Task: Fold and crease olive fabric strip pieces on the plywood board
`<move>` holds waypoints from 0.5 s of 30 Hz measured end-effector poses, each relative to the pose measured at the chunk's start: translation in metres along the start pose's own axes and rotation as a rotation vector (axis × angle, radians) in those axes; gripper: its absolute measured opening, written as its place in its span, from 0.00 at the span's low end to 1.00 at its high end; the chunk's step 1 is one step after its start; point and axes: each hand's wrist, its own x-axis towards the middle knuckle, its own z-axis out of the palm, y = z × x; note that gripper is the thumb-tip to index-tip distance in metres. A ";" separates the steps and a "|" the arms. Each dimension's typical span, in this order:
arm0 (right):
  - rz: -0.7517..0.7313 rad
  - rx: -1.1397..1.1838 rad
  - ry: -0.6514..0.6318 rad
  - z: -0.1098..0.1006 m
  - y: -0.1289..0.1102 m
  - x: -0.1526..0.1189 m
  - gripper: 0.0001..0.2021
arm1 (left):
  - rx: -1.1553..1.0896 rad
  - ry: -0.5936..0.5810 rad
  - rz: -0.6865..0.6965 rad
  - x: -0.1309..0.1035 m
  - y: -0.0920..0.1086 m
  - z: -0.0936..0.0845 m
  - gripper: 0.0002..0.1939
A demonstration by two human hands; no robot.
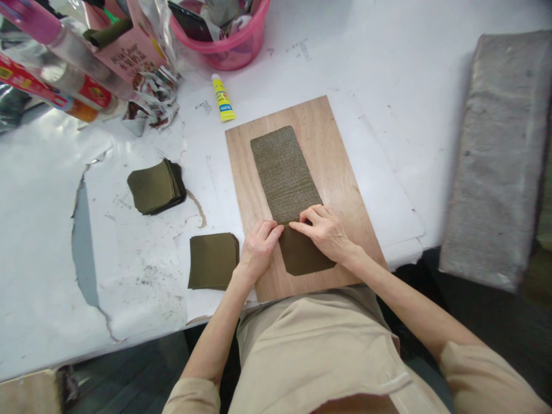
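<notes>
A wooden board (345, 172) lies in front of me with a long olive piece on it. Its far part is a rough, textured olive panel (284, 172); its near part is a smooth olive panel (304, 253) with cut corners. They meet at a crosswise line. At the left end of that line, my left hand (260, 247) is closed, thumb and fingers pinching the edge. My right hand (324, 231) has curled fingers, its thumb and index pressed on the line further right. The hands partly hide the join, so whether the panels overlap there is unclear.
Two stacks of olive pieces, a nearer stack (212, 261) and a farther stack (155, 188), sit left of the board. Beyond it are a yellow glue tube (223, 99) and a pink basket (235, 49). Bottles crowd the far left. A grey padded slab (495, 161) stands at right.
</notes>
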 end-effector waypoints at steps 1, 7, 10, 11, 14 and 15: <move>-0.002 0.002 -0.002 0.000 0.000 0.000 0.11 | -0.009 0.001 -0.006 0.000 0.000 0.000 0.12; -0.006 0.026 -0.006 0.002 0.000 0.000 0.12 | -0.033 0.021 -0.040 -0.003 -0.001 0.003 0.13; -0.018 0.016 -0.006 0.004 0.001 -0.001 0.12 | -0.021 0.013 -0.037 -0.004 0.000 0.003 0.13; -0.021 0.013 -0.006 0.004 0.001 -0.001 0.12 | -0.018 0.011 -0.034 -0.004 0.001 0.003 0.13; -0.032 0.003 -0.013 0.003 0.001 0.000 0.12 | 0.002 0.007 -0.018 -0.004 0.002 0.002 0.13; -0.035 -0.002 -0.014 0.002 0.001 0.000 0.12 | 0.015 0.007 -0.010 -0.004 0.003 0.002 0.13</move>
